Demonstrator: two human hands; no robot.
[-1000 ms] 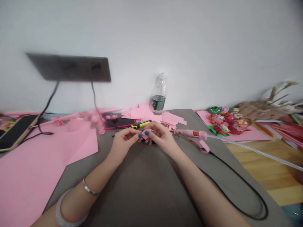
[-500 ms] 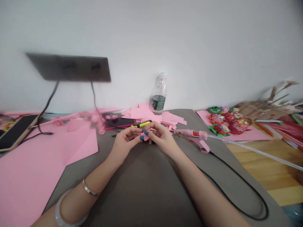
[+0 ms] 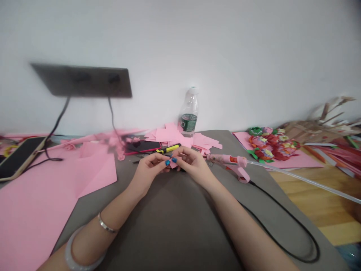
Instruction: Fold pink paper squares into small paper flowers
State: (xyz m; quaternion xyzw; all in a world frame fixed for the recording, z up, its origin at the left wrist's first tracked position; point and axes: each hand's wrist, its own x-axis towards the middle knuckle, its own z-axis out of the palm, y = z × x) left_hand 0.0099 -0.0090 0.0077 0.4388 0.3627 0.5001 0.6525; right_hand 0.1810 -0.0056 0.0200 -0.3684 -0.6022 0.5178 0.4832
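My left hand (image 3: pixel 149 170) and my right hand (image 3: pixel 190 162) meet over the grey mat (image 3: pixel 175 218), both pinched on a small pink paper piece (image 3: pixel 173 164) between blue-nailed thumbs. Most of the piece is hidden by my fingers. Just behind my hands lies a yellow and black utility knife (image 3: pixel 168 148). A pink glue gun (image 3: pixel 235 165) lies on the mat to the right of my right hand.
Pink paper squares (image 3: pixel 197 140) and a plastic bottle (image 3: pixel 188 112) stand by the wall. A red-edged phone (image 3: pixel 142 146), large pink sheets (image 3: pixel 42 188), another phone (image 3: pixel 19 156), the glue gun's black cord (image 3: pixel 287 233), a clear glue stick (image 3: pixel 304 181), paper flowers (image 3: pixel 267 146).
My fingers have shifted slightly on the pink paper piece; thumbs are closer together again. Nothing else has moved.
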